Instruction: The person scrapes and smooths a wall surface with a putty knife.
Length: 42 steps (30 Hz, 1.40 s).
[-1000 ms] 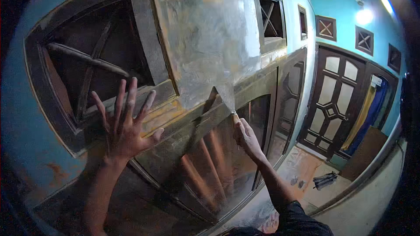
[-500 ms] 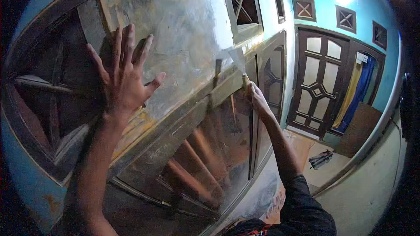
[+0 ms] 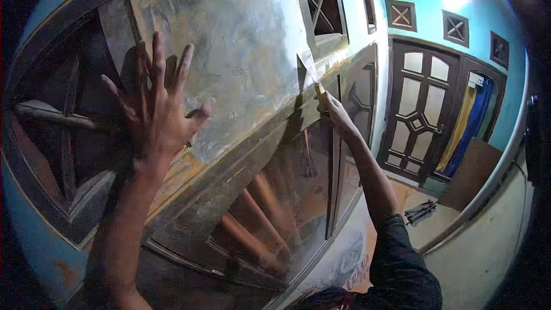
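Observation:
My left hand (image 3: 158, 109) is spread flat, fingers apart, pressing a shiny silvery film sheet (image 3: 229, 51) against the wall beside a dark wooden window frame (image 3: 63, 138). My right hand (image 3: 333, 112) is closed around a small tool with a yellowish handle (image 3: 317, 89), held at the film's right edge where a corner of the sheet (image 3: 307, 60) sticks up. Below both hands lies a reflective glass window pane (image 3: 270, 195) that mirrors my arm.
A turquoise wall (image 3: 425, 0) carries small wooden vents (image 3: 402, 14). A dark panelled double door (image 3: 422, 109) stands at right, with a blue and yellow curtain (image 3: 468, 120) beside it. A brown board (image 3: 470, 172) leans nearby. A dark tool (image 3: 422, 212) lies on the floor.
My left hand has slid up and right along the film, away from the window frame. The right hand stays at the film's edge with the tool; the view has shifted left.

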{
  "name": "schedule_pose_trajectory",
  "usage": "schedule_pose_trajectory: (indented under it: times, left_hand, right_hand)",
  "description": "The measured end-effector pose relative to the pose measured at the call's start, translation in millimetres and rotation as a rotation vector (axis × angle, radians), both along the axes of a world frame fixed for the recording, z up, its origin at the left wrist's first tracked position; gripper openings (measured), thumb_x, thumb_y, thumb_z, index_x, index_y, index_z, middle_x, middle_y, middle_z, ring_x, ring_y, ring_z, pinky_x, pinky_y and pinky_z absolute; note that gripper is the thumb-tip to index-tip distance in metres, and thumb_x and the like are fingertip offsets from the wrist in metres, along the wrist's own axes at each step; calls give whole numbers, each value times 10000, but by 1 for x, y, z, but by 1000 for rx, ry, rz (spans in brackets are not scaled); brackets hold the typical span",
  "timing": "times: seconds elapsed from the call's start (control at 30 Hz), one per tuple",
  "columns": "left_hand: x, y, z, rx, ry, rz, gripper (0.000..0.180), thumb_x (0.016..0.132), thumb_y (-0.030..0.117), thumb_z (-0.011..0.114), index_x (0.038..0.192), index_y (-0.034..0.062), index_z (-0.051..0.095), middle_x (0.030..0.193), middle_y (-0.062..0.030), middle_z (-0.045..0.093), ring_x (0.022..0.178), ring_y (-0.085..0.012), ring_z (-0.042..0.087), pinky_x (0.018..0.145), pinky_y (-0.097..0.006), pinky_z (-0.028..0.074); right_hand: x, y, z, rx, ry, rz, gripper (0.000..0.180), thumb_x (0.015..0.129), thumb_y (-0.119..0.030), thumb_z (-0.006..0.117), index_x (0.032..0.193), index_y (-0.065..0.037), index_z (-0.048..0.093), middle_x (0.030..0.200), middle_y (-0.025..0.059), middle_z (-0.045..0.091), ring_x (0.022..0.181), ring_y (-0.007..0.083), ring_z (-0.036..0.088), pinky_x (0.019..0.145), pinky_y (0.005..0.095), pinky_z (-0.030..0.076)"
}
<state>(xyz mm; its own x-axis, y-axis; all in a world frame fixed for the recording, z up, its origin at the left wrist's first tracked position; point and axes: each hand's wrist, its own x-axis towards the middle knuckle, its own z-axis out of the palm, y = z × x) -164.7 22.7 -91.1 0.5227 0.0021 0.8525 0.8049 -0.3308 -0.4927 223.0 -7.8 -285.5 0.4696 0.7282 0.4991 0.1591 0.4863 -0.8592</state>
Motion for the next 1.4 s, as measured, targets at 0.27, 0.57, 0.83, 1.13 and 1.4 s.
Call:
schedule_pose_trajectory:
  times: [0.27,0.57,0.83,1.13,1.4]
  left_hand:
    - [1,-5,0,-36,26,29,901,730,677,596,1493,343,254,1595,-63,80,1454,-312,149,1038,-774,29]
    - [-1,-2,-1,-39,19,-12,898,736,689,574,1498,354,237,1597,-58,80,1463,-298,121,1041,-773,29]
    - [-1,-4,-1,-51,13,-36,909,723,722,562,1492,349,253,1595,-65,69,1464,-289,95,1043,-780,34]
    - [-1,-10,-1,-71,46,-16,841,787,720,479,1495,328,251,1593,-83,62,1466,-291,82,1028,-797,54]
    - [0,1,-4,-59,27,-39,876,761,730,506,1496,328,249,1593,-86,60,1468,-290,64,1026,-797,37]
  right_hand:
    - [10,-7,52,-29,97,41,474,975,-527,451,1172,-105,544,700,-45,429,491,51,370,435,226,284]
    - [12,-4,104,16,76,111,404,983,-522,432,1027,-122,465,702,-44,412,463,39,296,421,205,230]
    - [13,-13,167,42,-19,34,508,950,-552,480,1107,-73,546,663,-72,382,476,28,297,431,195,239]
    - [28,1,217,51,13,38,428,944,-576,475,944,-150,513,641,-96,352,478,31,287,429,208,241]
    - [11,2,248,17,-108,-22,557,955,-606,407,1148,-120,600,738,-60,421,513,62,308,464,227,270]
